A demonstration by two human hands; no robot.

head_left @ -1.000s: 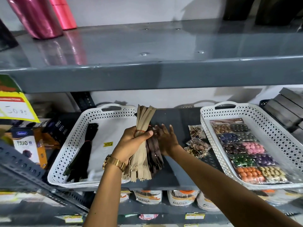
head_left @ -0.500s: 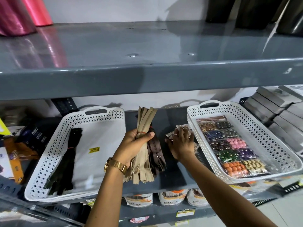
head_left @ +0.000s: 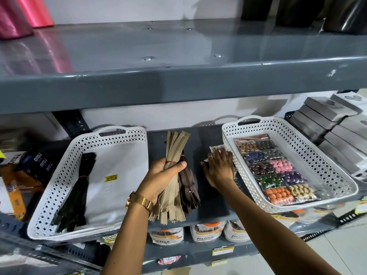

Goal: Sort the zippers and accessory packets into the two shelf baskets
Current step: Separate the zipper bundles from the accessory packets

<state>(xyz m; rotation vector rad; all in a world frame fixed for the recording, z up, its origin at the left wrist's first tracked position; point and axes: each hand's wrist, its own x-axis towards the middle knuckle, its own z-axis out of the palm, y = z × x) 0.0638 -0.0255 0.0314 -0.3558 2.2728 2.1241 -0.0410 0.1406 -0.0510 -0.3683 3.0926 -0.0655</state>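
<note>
1. The left hand (head_left: 161, 175) was clenched around the bundle of beige zippers (head_left: 170, 183), lifted off the grey shelf (head_left: 210, 205) between the two baskets, much as half a second earlier.
2. The brown zipper bundle (head_left: 188, 187) lay on the shelf just behind the beige one, unmoved.
3. The right hand (head_left: 219, 169) had come further right than a second before, its palm now flat on the loose accessory packets (head_left: 215, 149) beside the right basket (head_left: 337, 175); whether the fingers gripped a packet could not be told.
4. The left basket (head_left: 127, 155) held one bundle of black zippers (head_left: 79, 187), as earlier.
5. The right basket held the sheet of coloured button packets (head_left: 276, 171), unchanged.
6. The view had shifted slightly rightward, showing more of the stacked grey boxes (head_left: 327, 124).
</note>
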